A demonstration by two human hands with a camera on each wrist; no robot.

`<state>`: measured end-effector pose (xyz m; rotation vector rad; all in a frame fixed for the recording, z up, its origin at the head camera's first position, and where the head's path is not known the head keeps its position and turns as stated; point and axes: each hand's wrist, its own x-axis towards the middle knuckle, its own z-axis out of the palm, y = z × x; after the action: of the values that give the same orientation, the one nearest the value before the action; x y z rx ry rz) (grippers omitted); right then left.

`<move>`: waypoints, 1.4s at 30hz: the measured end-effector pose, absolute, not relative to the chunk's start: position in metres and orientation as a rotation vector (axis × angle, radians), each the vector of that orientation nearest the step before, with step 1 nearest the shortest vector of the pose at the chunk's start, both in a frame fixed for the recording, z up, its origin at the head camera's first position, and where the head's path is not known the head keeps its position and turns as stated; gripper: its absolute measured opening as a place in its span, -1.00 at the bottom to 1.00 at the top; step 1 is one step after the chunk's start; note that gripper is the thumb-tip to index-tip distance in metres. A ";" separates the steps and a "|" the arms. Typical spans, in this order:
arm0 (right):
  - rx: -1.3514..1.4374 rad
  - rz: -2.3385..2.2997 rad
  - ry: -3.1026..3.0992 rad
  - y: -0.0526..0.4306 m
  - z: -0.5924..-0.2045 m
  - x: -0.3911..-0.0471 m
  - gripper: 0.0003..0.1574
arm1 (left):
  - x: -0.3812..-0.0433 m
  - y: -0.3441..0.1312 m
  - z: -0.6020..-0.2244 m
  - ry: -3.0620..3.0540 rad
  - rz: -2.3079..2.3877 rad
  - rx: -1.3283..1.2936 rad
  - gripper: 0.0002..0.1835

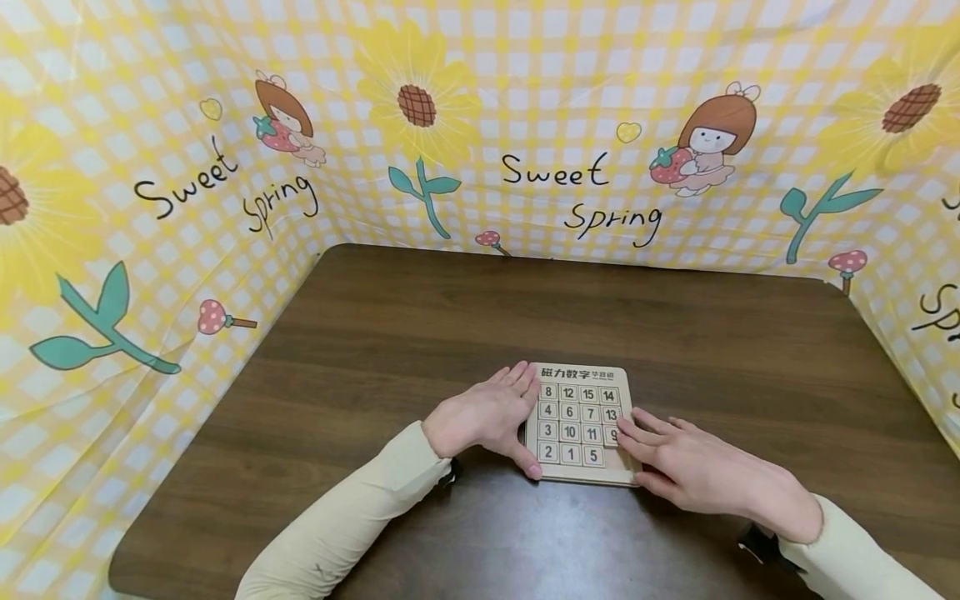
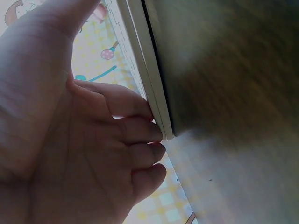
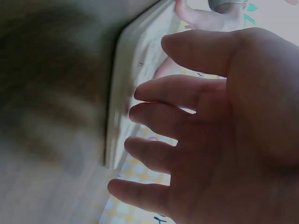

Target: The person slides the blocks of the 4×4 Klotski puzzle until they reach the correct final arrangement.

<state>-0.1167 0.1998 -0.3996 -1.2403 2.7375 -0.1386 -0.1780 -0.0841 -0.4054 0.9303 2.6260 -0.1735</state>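
A wooden number sliding puzzle (image 1: 577,472) lies flat on the brown table, its numbered tiles in four rows. The bottom right slot holds no tile. My left hand (image 1: 491,417) rests along the puzzle's left side, fingers extended toward its top corner and thumb at the bottom corner. In the left wrist view, its fingertips (image 2: 156,133) touch the frame's edge. At the right side, my right hand (image 1: 693,467) has a fingertip over the tile marked 9 (image 1: 614,435), partly covering it. The right wrist view shows its fingers (image 3: 159,112) spread and nearly straight.
The dark wood table (image 1: 480,317) extends around the puzzle on all sides. Behind and beside it hangs a yellow checked cloth (image 1: 555,100) printed with flowers and lettering. A black strap (image 1: 765,546) is on the right wrist.
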 end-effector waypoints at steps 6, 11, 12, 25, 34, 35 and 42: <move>-1.269 -0.100 2.769 0.201 -0.404 -0.115 -0.33 | -0.178 -0.084 -0.405 2.620 -0.172 0.921 0.41; -1.325 0.000 2.804 0.199 -0.406 -0.111 -0.35 | -0.178 -0.084 -0.406 2.623 -0.169 0.926 0.41; -1.343 0.022 2.810 0.199 -0.406 -0.109 -0.36 | -0.178 -0.084 -0.405 2.623 -0.170 0.929 0.41; -1.513 0.046 2.811 0.198 -0.401 -0.101 -0.52 | -0.179 -0.083 -0.405 2.615 -0.146 0.924 0.42; -1.377 -0.033 2.804 0.195 -0.399 -0.114 -0.42 | -0.179 -0.082 -0.403 2.615 -0.173 0.907 0.43; -1.364 -0.045 2.811 0.195 -0.400 -0.116 -0.41 | -0.179 -0.082 -0.404 2.613 -0.168 0.903 0.43; -1.286 -0.056 2.832 0.193 -0.408 -0.128 -0.38 | -0.179 -0.082 -0.405 2.610 -0.149 0.899 0.42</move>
<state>-0.1284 0.1928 -0.4078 -1.2856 2.8321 -0.0565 -0.1788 -0.0819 -0.4050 0.8986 2.6100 -0.1494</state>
